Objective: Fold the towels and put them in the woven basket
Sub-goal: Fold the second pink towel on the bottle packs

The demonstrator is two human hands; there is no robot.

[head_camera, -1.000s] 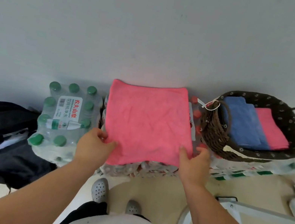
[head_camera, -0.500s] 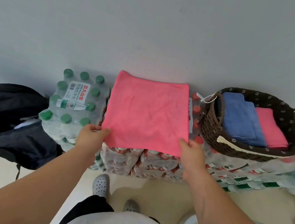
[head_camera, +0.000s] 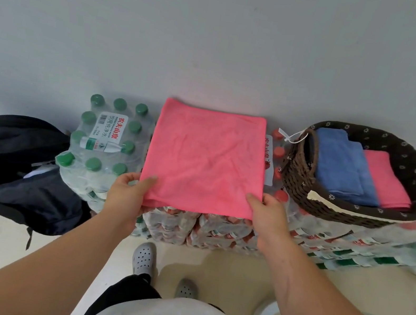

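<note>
Noted black bag (head_camera: pixel 8 150) far left, beside green-capped bottle pack (head_camera: pixel 104 139). Found left hand (head_camera: pixel 128 193) pinching near-left corner of pink towel (head_camera: pixel 207 157), thumb on top. Found towel flat on red-capped packs (head_camera: pixel 216 228), roughly square, running away toward wall (head_camera: pixel 223 35). Found right hand (head_camera: pixel 271 218) pinching near-right corner, nearer to woven basket (head_camera: pixel 358 214), stocked with folded blue towels (head_camera: pixel 339 163) and folded pink towel (head_camera: pixel 383 180). Judged next: near edge carried over to far edge

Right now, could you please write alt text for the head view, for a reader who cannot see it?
The left hand and right hand pinch the near corners of a pink towel spread flat on shrink-wrapped bottle packs. At right, a woven basket holds folded towels, blue and pink; a black backpack lies at left.
</note>
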